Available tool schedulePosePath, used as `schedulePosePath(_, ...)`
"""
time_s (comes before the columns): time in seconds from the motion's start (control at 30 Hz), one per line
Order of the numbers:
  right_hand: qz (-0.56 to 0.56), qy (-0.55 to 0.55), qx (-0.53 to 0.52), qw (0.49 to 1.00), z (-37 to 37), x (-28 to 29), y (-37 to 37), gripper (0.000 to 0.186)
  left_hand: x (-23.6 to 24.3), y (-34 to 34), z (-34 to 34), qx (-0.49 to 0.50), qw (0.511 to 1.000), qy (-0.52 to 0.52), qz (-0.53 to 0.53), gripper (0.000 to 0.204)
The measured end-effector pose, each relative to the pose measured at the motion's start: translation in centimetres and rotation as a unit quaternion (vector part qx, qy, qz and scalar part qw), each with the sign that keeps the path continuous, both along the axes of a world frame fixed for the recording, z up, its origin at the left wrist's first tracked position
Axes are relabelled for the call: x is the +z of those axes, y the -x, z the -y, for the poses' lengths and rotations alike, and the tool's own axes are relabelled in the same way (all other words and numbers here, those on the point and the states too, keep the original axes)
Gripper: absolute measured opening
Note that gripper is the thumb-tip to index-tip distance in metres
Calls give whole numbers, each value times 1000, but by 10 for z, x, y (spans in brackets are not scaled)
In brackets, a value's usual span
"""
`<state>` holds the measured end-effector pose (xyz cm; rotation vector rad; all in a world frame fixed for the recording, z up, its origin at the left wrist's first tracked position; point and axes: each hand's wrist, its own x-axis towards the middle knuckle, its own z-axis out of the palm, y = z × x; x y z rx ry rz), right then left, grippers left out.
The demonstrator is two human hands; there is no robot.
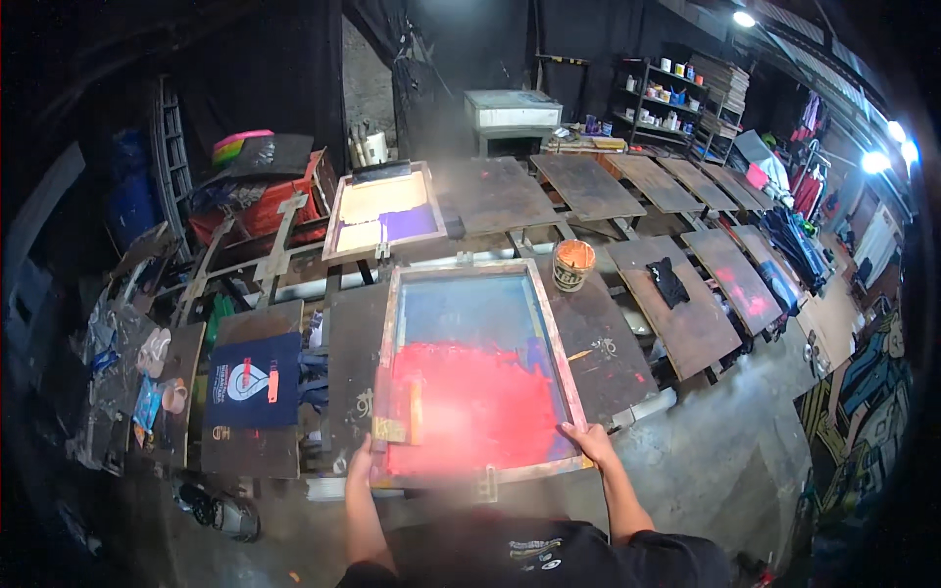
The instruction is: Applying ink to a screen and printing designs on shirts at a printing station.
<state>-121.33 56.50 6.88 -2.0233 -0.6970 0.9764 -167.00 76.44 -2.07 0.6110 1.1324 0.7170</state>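
A screen printing frame (557,348) with wooden sides lies before me, tilted slightly, above a dark board. Red ink (480,402) covers the nearer part of its mesh, and bluish mesh shows at the far end. My left hand (360,461) grips the frame at its near left corner, fingers mostly hidden by the wood. At the near right corner, my right hand (590,444) holds the rail with its thumb on top. An ink-smeared squeegee (414,414) rests inside the frame along the left side, near my left hand.
An ink bucket (572,267) stands beyond the frame. A second screen (384,211) with purple ink lies farther left. Left of me, a navy printed cloth (255,380) covers a board. A black cloth (668,281) lies on a board at right. Shelves (667,103) stand behind.
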Motion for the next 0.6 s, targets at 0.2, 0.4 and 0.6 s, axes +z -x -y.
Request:
schedulePosePath(0.2,38,19,17,999,43,26,-18,64,-2,-2,32,-23,998,-29,58,58)
schedulePosePath(0.4,51,-71,23,996,122,47,-56,59,74,-44,107,2,993,-77,90,53)
schedulePosePath(0.6,88,-64,20,994,228,70,-104,52,114,-114,173,-13,988,-138,66,53)
